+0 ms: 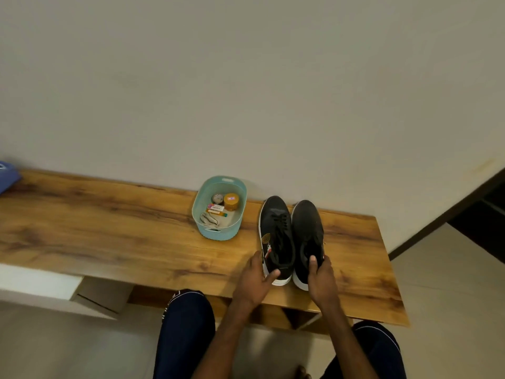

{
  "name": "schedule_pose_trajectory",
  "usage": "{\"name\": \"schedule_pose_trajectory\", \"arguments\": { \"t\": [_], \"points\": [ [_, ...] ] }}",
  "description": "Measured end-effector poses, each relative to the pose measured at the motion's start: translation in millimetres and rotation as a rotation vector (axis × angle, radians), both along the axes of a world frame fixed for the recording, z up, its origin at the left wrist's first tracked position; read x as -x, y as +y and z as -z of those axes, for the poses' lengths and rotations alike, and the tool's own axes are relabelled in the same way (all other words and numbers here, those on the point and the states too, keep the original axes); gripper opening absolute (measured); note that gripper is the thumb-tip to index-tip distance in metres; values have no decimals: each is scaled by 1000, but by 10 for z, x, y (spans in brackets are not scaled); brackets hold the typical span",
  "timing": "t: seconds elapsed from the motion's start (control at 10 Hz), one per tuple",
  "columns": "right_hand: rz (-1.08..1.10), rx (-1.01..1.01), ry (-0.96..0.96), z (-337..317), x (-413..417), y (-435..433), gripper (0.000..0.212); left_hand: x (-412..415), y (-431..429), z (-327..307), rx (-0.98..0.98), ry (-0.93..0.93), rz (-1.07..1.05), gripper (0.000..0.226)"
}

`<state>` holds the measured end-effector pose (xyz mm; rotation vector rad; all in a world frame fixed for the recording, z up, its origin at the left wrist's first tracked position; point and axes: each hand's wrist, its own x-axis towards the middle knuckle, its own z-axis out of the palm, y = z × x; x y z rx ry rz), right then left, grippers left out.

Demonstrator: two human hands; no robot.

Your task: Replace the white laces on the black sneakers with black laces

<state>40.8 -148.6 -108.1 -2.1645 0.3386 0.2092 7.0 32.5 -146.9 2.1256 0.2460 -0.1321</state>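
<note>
Right now the left sneaker point(276, 231) & right sneaker point(307, 225), both black, sit side by side on the bench point(109, 228), just right of frame ctr, toes toward the wall. Left hand point(255, 280) holds the left sneaker's heel w/ thumb across the back & fingers along its outer side; right hand point(322, 280) grips the right sneaker's heel, thumb hooked into the collar. Teal basket point(218, 235) stands just left of them w/ a pale coiled lace point(209, 219) & an orange jar point(231, 201) inside.
</note>
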Motion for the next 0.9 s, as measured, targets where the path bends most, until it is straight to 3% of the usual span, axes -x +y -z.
{"name": "schedule_pose_trajectory", "arguments": {
  "t": [0.1,0.4,0.6,0.7,0.8,0.9],
  "points": [
    [-27,14,-4,14,-25,-5,56,-30,-107,33,105,-30,90,69],
    [-60,12,68,0,-32,64,66,38,9,-149,93,-21,151,64],
    [-183,243,-69,-89,208,-62,70,232,-87,-406,-174,-98,144,67],
    [-257,434,-109,-104,459,-41,74,441,-263,-447,-418,-58,94,74],
    [-302,502,-151,-84,627,5,74,621,-344,-407,-516,21,86,79],
    [-346,576,-208,-7,698,55,74,710,-421,-307,-612,-26,107,75]
  ]
}}
